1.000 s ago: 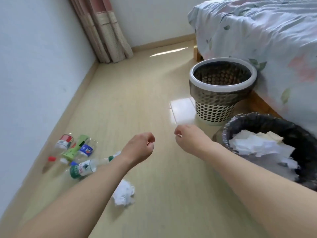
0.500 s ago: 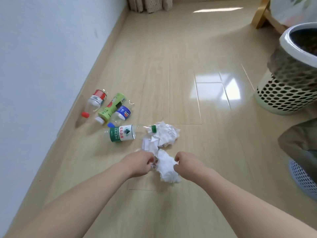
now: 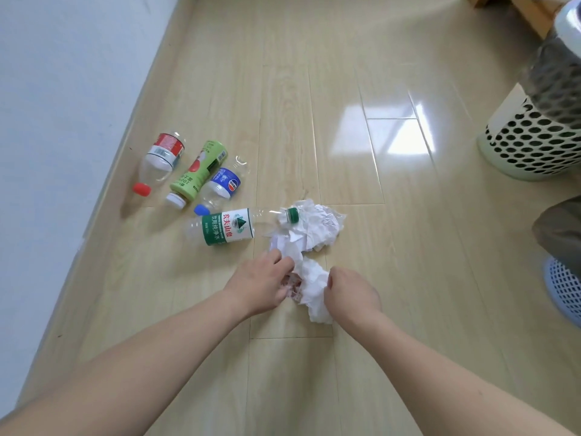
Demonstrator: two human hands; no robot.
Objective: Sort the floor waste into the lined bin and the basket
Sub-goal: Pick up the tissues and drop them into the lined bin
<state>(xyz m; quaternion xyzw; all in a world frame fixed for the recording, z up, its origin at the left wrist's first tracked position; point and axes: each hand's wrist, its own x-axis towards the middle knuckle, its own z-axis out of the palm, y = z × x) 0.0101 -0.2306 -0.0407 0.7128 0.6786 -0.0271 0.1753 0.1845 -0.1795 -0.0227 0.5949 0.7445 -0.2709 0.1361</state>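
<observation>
A crumpled white paper ball [image 3: 314,289] lies on the wooden floor between my two hands. My left hand [image 3: 265,286] grips its left side with curled fingers. My right hand [image 3: 350,292] curls round its right side. A second, larger crumpled paper [image 3: 319,228] lies just beyond, touching the cap of a green-labelled water bottle [image 3: 226,229]. Further left lie a blue-labelled bottle [image 3: 224,184], a green bottle [image 3: 198,171] and a red-labelled bottle [image 3: 162,155]. The perforated white basket [image 3: 534,149] stands at the right edge.
A white wall [image 3: 63,89] runs along the left, close behind the bottles. At the lower right edge a blue mesh container [image 3: 566,291] shows partly under grey cloth [image 3: 559,234]. A wooden bed leg [image 3: 531,11] is at the top right.
My view has dropped from the bins to the floor. Both hands came down to the near paper ball and closed on it from either side.
</observation>
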